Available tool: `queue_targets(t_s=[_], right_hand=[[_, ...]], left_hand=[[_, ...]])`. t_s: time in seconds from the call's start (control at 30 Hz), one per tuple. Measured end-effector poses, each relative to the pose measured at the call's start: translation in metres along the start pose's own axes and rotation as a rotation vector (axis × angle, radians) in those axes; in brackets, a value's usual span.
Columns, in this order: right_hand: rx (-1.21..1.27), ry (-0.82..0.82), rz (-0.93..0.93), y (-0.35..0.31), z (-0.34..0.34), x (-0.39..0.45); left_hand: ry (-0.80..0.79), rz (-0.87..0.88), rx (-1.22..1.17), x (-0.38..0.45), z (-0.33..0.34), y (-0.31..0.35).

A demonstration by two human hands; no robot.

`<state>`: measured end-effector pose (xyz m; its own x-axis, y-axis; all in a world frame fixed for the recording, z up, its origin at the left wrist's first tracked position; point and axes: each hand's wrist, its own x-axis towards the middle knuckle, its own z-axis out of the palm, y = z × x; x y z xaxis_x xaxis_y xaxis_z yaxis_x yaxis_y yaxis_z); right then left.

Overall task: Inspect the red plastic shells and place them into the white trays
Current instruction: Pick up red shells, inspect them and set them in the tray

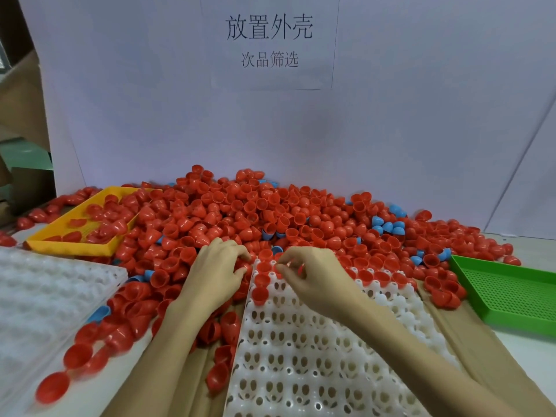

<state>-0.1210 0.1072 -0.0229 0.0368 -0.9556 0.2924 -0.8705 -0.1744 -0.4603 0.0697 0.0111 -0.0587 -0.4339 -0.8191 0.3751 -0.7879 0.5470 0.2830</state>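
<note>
A big heap of red shells covers the far half of the desk, and some blue shells are mixed into it, mostly on the right side. In the near middle lies a white tray with many round holes. A few red shells already sit in it: some along its far left corner and some along its far edge, to the right of the right hand.

The left hand rests on the heap just left of the tray's far corner. Its fingers are curled down into the red shells, but I cannot tell if they hold one. The right hand is over the far left part of the tray. Its thumb and fingers are bent together and pinch a small red piece, which looks like a shell but is mostly hidden by the fingers.

On the far left a yellow tray holds several red shells. Near it, on the left edge of the view, is a second white tray, and loose red shells lie along its right side and near corner. On the right stands a green tray with a perforated bottom. Behind the heap stands a white board, and a paper sheet with printed Chinese characters is on it.
</note>
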Motion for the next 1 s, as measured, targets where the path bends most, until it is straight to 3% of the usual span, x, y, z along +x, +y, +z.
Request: queue_targets(t_s=[0.4,0.53,0.67,0.83,1.0], right_hand=[[0.305,0.143,0.197,0.076,-0.071,-0.061],[0.388,0.174,0.221,0.084,-0.072,-0.070],[0.336,0.165,0.188,0.078,-0.073,-0.072],[0.513,0.066,0.069,0.057,-0.076,-0.082],[0.633,0.022,0.023,0.038,-0.070,-0.089]], left_hand=[[-0.005,-0.041,0.016,0.000,-0.003,0.001],[0.207,0.031,0.033,-0.001,-0.017,0.015],[0.378,0.042,-0.395,-0.008,-0.032,0.052],[0.168,0.002,-0.826,-0.024,-0.028,0.104],[0.069,-0.009,-0.892,-0.040,-0.012,0.130]])
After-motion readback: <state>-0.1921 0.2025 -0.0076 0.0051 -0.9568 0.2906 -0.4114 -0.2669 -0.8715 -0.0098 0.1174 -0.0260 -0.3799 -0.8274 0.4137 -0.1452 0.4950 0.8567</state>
